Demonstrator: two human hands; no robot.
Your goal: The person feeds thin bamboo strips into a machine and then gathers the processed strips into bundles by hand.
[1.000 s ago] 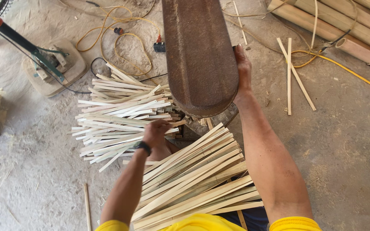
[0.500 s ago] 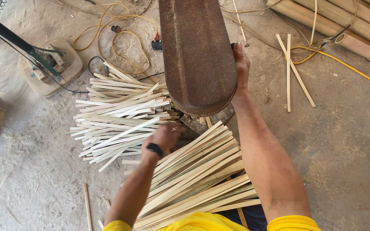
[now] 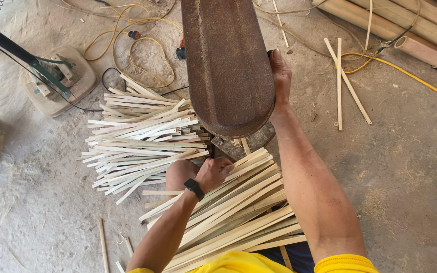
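Left hand point(image 3: 213, 173) closed on the far end of one strip from the near bundle of bamboo strips point(image 3: 238, 212) across the lap. Right hand point(image 3: 280, 76) gripping the right edge of the rusty metal guard point(image 3: 227, 65). Judging by piles: left heap of cut slats point(image 3: 137, 141) looks done, dozens, uncountable; near bundle, maybe twenty-plus, left. Two loose sticks point(image 3: 341, 81) far right.

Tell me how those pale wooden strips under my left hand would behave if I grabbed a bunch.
The strips look thin and long, so probably light and somewhat springy. They lie loose and fanned, so a bunch would likely splay or slide apart. Flat faces mean they shouldn't roll. The left hand rests on their upper ends.
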